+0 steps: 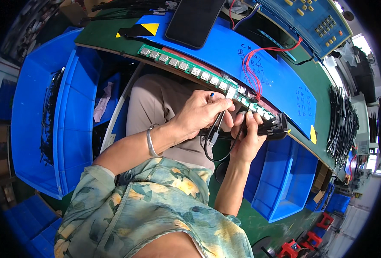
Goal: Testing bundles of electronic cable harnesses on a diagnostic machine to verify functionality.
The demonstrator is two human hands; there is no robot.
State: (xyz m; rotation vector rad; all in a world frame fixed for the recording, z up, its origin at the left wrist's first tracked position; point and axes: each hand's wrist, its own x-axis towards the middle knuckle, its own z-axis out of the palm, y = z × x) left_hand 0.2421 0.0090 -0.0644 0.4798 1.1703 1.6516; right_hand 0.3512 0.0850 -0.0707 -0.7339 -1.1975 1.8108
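cable (218,160), black: looped on board's (200,75) near side. left hand (202,112): thumb and forefinger pinching cable. right hand (248,134): fingers bunched at board's right; cannot tell what they grip. risk: loose loop could snag, dragging plug (214,139) or board.

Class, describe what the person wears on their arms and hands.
The left hand and right hand wear no gloves. A silver-coloured bangle circles the left wrist; no band shows on the right. The left sleeve is loose, pale green with yellow and dark leafy patterning, ending near the elbow.
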